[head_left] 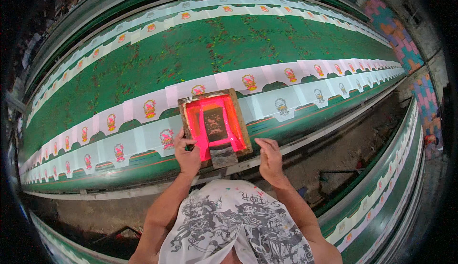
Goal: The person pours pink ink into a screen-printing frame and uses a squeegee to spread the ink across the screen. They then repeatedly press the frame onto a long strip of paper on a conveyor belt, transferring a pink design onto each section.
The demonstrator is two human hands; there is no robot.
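Observation:
A screen-printing frame [242, 116] with wooden edges lies on the pale cut pieces along the near side of the green table. Bright pink and orange ink coats its inside around a dark mesh window [216, 125]. At the frame's near end rests a grey squeegee [224, 158]. My left hand [188, 154] grips the frame's left side, thumb over the edge. Just off its near right corner is my right hand [270, 158], fingers loosely bent and apart from the thumb, holding nothing visible. A piece left of the frame bears a pink print [167, 139]; one to the right has a grey print [282, 105].
The long green table [157, 58] carries several rows of printed pale pieces and is speckled with ink. Its rail [305, 145] runs between me and the table. Another table [372, 216] with printed pieces stands at the right. Coloured paving [400, 37] shows at far right.

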